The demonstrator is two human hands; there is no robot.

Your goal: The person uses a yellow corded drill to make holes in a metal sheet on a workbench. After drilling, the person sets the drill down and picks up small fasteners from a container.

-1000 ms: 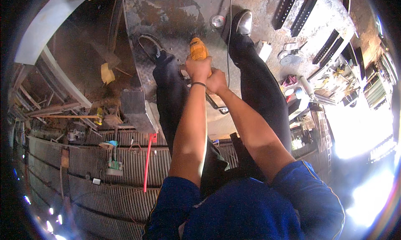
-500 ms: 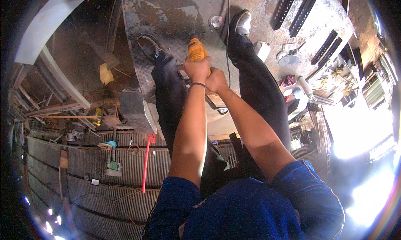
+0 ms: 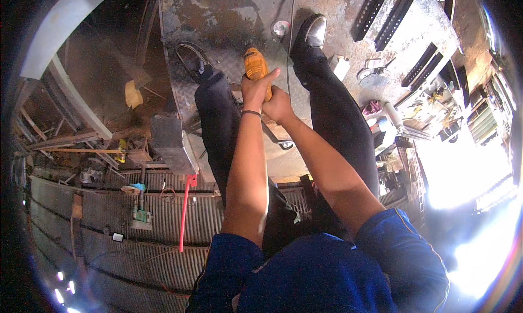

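Note:
A yellow power tool (image 3: 255, 64) with vent slots in its rounded body is held between my legs, low over the metal plate (image 3: 229, 32). My right hand (image 3: 279, 106) is closed round its handle. My left hand (image 3: 255, 89) lies against the near side of the body, its thumb sticking out to the right and its other fingers mostly hidden. The tool's working end is out of sight beneath the hands. Just below the wrists shows a dark bent metal bar (image 3: 271, 133).
My shoes (image 3: 314, 31) stand on the plate, a black cable (image 3: 291, 46) beside the right one. Near it lies a small disc (image 3: 280, 28). Perforated black bars (image 3: 395, 19) and a clear disc (image 3: 373, 77) are at right. A grey block (image 3: 170, 141) sits at the plate's left edge.
My left thumb has lifted off the tool and now points out to the right. The tool and both hands have shifted slightly left in the view, along with the surroundings.

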